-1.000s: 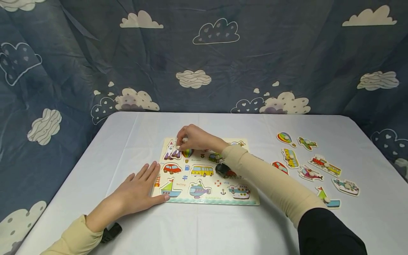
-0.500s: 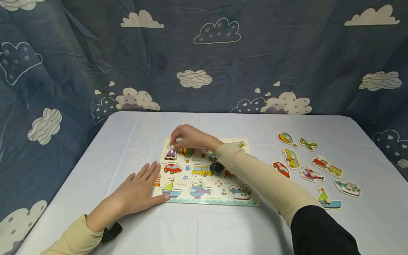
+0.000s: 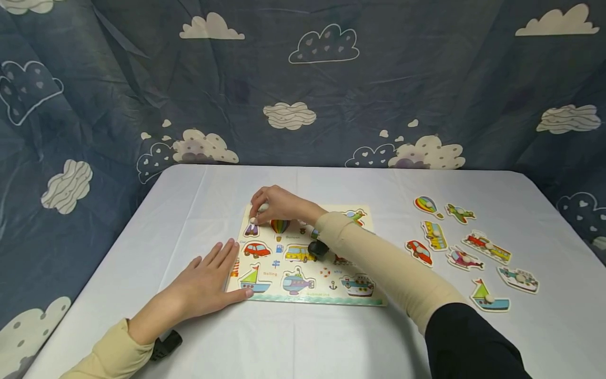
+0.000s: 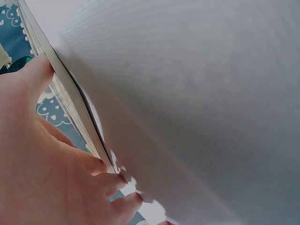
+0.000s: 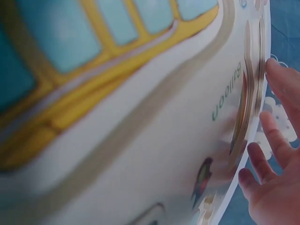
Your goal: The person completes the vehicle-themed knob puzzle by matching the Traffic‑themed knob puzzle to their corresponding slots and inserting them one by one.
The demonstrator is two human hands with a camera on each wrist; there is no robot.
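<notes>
A wooden picture puzzle board (image 3: 317,300) with printed vehicles lies on the white table. In the head view my left hand (image 3: 201,281) rests flat with fingers spread at the board's left edge, thumb over its lower left corner. The left wrist view has that hand's fingers (image 4: 37,75) along the board's side. My right hand (image 3: 284,204) reaches across the board and pinches a rocket puzzle piece (image 3: 252,230) at its small knob, over the upper left corner. The fingers cover most of the piece. In the right wrist view the right hand (image 5: 276,183) shows beyond the printed balloon.
Several loose knobbed pieces lie right of the board: a balloon (image 3: 427,206), a plane (image 3: 459,213), a bus (image 3: 434,235), a train (image 3: 486,247), a car (image 3: 418,252), a helicopter (image 3: 464,258) and a sailboat (image 3: 490,300). A cloud-print cloth (image 3: 303,142) hangs behind.
My right hand has moved left with the rocket piece, from beside the printed rocket to over it, uncovering the printed balloon. My left hand has stayed in place.
</notes>
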